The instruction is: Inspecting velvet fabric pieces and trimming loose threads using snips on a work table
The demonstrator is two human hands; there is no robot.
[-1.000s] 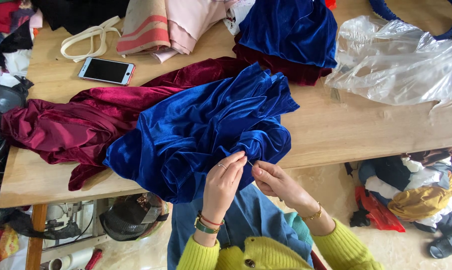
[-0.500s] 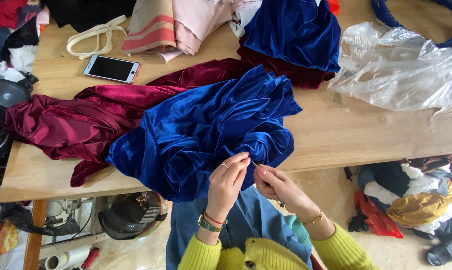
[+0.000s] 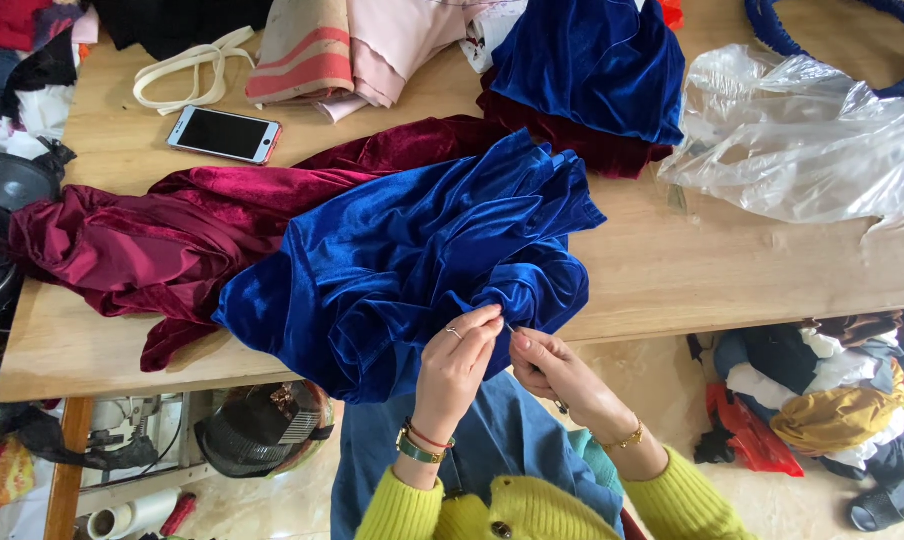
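— Head view: where did the blue velvet cloth lie?
— At twelve o'clock from both hands, its length running toward one o'clock across the surface; left hand pinched its near edge; right hand touched alongside, fingers narrow on something thin.
— Packaging?
— Clear plastic bag at two o'clock.

Both hands up at lower centre, close together, fingertips nearly meeting. Left hand: back to camera, fingers curled into a pinch, ring on one finger, green-and-gold bangle plus thin red band at the wrist. Right hand: just beside it, thumb and forefinger pinched, thin gold bracelet at the wrist. Both forearms in yellow knit sleeves, angling inward.
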